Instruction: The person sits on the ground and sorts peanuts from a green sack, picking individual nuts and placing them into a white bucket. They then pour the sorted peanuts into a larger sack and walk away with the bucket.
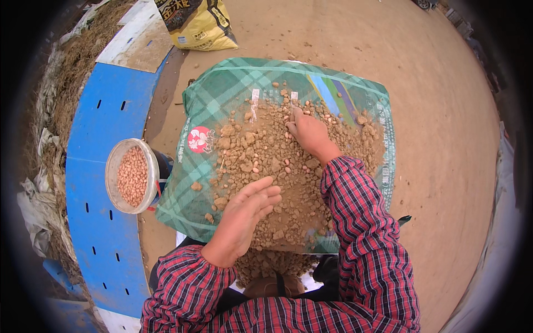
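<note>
Reaching across the brown crumbly soil (245, 165), the bare right hand (311, 133) has its fingers down at the upper middle of the spread, among clods and small pinkish oval peanuts (287, 170); fingertips partly hidden, so cannot tell whether it is pinching anything; wrist comes out of a red-and-dark plaid sleeve (366, 216), arm in from lower right.

Bare left hand (244, 213) is released and holding nothing; fingers straight and side by side, palm turned toward the right; it is over the lower left part of the soil, well apart from the other hand; cannot tell if its edge touches the dirt.

Peanuts are scattered through the soil; several show between the two hands, more near the top and upper right; all of that lies on a flat green plaid woven sack (180, 211) with a red round print at its left.

Left of the sack: round white-rimmed bucket (112, 183) with a mass of shelled pinkish nuts (133, 177) inside; beside it a long blue slotted panel (105, 139); yellow-and-black printed bag (208, 38) at the top, on tan dusty ground (444, 155); more clods (266, 262) below the sack's near edge.
</note>
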A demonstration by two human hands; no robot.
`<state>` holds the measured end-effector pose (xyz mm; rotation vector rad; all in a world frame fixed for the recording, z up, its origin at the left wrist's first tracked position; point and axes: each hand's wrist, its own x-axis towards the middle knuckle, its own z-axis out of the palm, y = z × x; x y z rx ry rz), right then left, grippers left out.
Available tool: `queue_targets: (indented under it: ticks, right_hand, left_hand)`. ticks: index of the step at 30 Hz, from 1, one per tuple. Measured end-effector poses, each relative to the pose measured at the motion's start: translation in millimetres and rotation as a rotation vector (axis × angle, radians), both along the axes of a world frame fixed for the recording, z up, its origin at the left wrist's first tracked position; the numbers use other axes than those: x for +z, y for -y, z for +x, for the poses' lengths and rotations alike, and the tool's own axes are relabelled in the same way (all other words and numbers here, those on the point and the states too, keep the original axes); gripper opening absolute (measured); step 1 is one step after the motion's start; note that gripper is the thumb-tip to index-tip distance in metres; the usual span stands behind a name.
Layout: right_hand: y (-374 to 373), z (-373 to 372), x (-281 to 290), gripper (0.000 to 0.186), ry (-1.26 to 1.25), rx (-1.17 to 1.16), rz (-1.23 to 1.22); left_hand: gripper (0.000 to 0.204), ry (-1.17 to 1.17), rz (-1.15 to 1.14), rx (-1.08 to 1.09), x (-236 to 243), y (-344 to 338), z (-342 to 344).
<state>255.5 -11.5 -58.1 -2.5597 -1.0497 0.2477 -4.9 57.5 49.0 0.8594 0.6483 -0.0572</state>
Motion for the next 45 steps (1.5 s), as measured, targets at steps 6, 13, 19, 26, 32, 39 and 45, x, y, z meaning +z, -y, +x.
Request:
queue_targets:
  ticks: [6,13,19,26,32,39,45]
  right_hand:
    - [9.2,-35.6,64.1,0.02,-0.326,0.174,0.305]
    - [34.1,-104.0,134.7,0.02,-0.356,0.677,0.449]
    - [49.6,17.7,66.8,0.021,-0.024,-0.109,0.347]
    - [71.1,62.3,1.4,0.02,0.095,-0.046,0.207]
    - [73.3,65.1,8.2,0.021,-0.042,-0.118,0.142]
    - [68.7,79.9,8.5,0.017,-0.061,-0.048,0.004]
    - [75.9,78.6,15.3,0.014,-0.235,-0.107,0.13]
  left_hand:
    - [0.042,-0.012,-0.186,0.09,-6.1,0.2,1.6]
    - [0.035,0.066,-0.641,0.333,-34.6,-1.0,11.4]
    - [0.032,-0.001,-0.394,0.217,-35.9,8.5,10.3]
    - [0.035,-0.026,-0.133,-0.052,-20.5,29.4,14.3]
    - [0.036,-0.07,-0.233,-0.096,-20.9,35.1,12.2]
    - [0.033,-0.058,-0.22,-0.067,-23.2,34.5,12.6]
    - [0.034,-0.059,-0.226,-0.056,-24.3,31.5,13.1]
